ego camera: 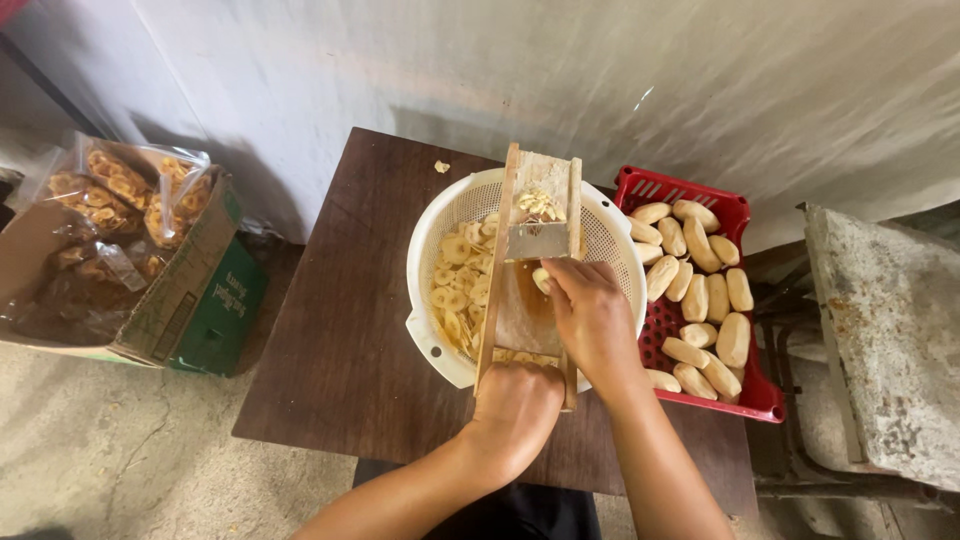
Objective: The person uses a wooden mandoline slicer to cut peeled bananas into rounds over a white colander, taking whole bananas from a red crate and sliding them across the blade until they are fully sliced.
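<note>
The person is in the middle of slicing: the left hand (515, 405) is closed around the near end of the wooden slicer board (530, 270), which lies across the white colander (430, 250), and keeps it steady. The right hand (590, 315) presses a peeled banana piece (541, 279) on the board; its fingers are curled tight on the piece, whose pale end shows just beyond the fingertips, right before the metal blade (537, 240). Thin slices (455, 280) lie in the colander to the left of the fingers, and some rest on the board past the blade. The red crate (740, 205) of peeled bananas stands just right of the hand. The piece looks short, so the next stroke probably needs care to keep fingertips off the blade.
</note>
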